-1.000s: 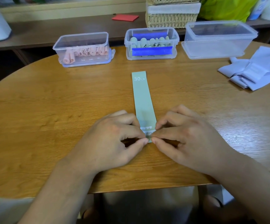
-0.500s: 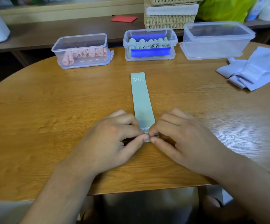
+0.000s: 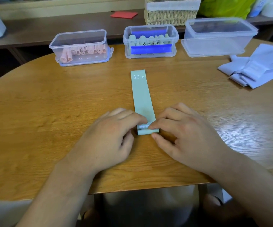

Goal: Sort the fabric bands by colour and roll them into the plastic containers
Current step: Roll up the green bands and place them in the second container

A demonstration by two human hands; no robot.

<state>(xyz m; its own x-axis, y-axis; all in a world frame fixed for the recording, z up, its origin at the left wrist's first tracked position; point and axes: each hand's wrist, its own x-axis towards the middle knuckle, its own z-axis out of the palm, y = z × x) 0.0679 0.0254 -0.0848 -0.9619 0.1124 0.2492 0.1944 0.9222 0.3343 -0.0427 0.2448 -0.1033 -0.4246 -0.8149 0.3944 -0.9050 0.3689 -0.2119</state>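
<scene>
At the far left of the wooden table (image 3: 34,112) stands the pink-roll container (image 3: 57,51), with rolled pink bands lying along its floor; it is well apart from the work in hand. Nearer the person, the left hand (image 3: 109,138) rests on the table with its fingers curled, the forefinger pressed on the turned-over near end of the green band (image 3: 142,99) and the thumb tucked at the roll's left edge, so that it pinches the band.

The green band lies flat in the middle of the table; its long axis runs straight away from the person, the near end just begun as a small roll between the two hands, the far end marked "30 LB" pointing at the green-roll container (image 3: 175,46) beyond it. The rolling must therefore travel forward, away from the body, along that axis; both hands sit equally near, one at each side of the roll.

The right hand (image 3: 186,136) mirrors the left, its fingers bent, forefinger on top of the roll and thumb at the near edge, gripping the band. Farther right stands the clear container (image 3: 217,46), seemingly empty; beside it lies a loose heap of lavender bands (image 3: 260,68), not yet rolled.
</scene>
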